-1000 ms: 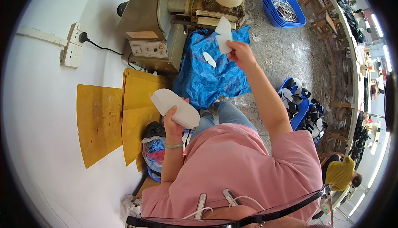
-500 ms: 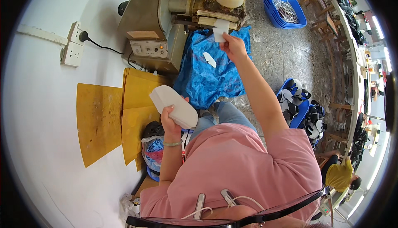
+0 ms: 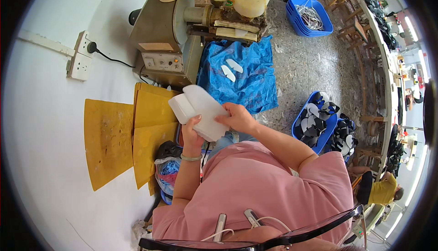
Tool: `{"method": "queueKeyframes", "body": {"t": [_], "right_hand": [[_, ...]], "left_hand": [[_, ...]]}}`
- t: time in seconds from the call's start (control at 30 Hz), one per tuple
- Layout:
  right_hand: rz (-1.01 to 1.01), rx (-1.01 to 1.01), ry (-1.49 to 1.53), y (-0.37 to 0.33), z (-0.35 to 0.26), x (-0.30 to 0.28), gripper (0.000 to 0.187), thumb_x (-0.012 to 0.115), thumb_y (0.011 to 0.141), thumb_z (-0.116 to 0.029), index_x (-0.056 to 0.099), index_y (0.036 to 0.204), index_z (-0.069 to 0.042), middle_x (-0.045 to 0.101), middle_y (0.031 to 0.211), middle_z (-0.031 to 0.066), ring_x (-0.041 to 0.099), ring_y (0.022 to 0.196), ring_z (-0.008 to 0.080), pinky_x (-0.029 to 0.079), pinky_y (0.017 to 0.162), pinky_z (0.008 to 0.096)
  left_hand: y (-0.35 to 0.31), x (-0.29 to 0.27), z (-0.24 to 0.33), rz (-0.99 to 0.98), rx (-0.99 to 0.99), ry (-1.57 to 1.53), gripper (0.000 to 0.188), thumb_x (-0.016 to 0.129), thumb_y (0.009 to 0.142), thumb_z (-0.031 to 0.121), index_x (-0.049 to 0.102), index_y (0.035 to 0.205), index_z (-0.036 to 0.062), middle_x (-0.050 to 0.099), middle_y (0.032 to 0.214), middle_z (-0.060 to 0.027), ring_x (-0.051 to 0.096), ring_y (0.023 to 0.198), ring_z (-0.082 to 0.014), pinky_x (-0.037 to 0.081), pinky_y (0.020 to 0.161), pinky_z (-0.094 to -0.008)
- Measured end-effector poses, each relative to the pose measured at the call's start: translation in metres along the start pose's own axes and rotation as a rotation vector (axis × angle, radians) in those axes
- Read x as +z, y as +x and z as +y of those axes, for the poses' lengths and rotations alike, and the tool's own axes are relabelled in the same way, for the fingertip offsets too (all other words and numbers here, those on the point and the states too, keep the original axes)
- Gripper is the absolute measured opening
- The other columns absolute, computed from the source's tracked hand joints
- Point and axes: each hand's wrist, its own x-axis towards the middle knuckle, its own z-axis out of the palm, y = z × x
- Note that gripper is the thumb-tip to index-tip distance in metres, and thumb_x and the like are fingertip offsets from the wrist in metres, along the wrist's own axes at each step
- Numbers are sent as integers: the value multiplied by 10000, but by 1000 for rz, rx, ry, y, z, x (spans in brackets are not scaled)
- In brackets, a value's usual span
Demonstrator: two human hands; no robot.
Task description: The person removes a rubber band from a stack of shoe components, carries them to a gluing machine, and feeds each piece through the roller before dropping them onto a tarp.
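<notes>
My left hand [image 3: 193, 137] is closed round a thick stack of white cut pieces [image 3: 180, 108], in front of my body. From the right, my right hand [image 3: 238, 117] pinches the edge of the top white piece [image 3: 204, 106], which is fanned out at an angle over the stack. Ahead, two white pieces [image 3: 235, 65] lie apart on a crumpled blue plastic sheet [image 3: 246, 91] below a grey machine [image 3: 159, 27] with rollers. How many pieces the stack has cannot be told.
Yellow boards [image 3: 109, 141] lean on the white wall at left, by a bag of scraps [image 3: 169, 169]. Blue baskets [image 3: 315, 137] with black and white parts stand at right. Farther off are stacked blue bins [image 3: 310, 32] and a person in yellow [image 3: 382, 191].
My right hand has come back from the machine's rollers to the stack, without the piece it held there. A second white piece now shows on the blue sheet.
</notes>
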Motion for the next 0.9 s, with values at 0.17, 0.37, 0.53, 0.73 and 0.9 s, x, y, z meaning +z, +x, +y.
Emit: {"method": "queueKeyframes", "body": {"t": [0.17, 0.37, 0.53, 0.73, 0.9], "right_hand": [[139, 89, 458, 43, 1, -37, 307, 540, 881, -241, 554, 1030, 27, 636, 801, 127, 646, 680, 206, 497, 544, 281], [247, 9, 732, 98, -19, -71, 324, 434, 924, -187, 499, 1065, 98, 622, 924, 170, 659, 751, 253, 524, 555, 283], [252, -40, 812, 140, -8, -76, 337, 423, 926, -157, 474, 1098, 129, 620, 929, 196, 657, 778, 281, 541, 558, 297], [132, 213, 487, 140, -6, -79, 476, 476, 913, -398, 537, 1060, 50, 631, 941, 146, 644, 799, 226, 544, 618, 339], [-320, 123, -132, 28, -16, -12, 404, 618, 835, -398, 635, 933, -6, 632, 743, 54, 568, 591, 110, 464, 485, 240]], "left_hand": [[-1, -4, 6, -15, -24, -145, 590, 500, 742, 111, 328, 1282, -56, 511, 1148, -227, 528, 1092, -372, 455, 900, -454], [-16, -16, 7, 50, 9, -181, 592, 500, 723, 94, 332, 1273, -46, 505, 1128, -218, 526, 1087, -397, 450, 902, -484], [-25, -18, 5, 73, 31, -168, 587, 492, 739, 115, 339, 1286, -31, 511, 1139, -204, 515, 1103, -389, 443, 918, -482], [-25, -18, 6, 55, -17, -231, 558, 486, 750, 99, 350, 1274, -38, 512, 1139, -206, 519, 1099, -390, 441, 913, -475], [-15, -6, 4, 32, 59, -13, 516, 509, 747, 89, 386, 1233, -37, 532, 1082, -183, 575, 998, -324, 485, 840, -426]]}}
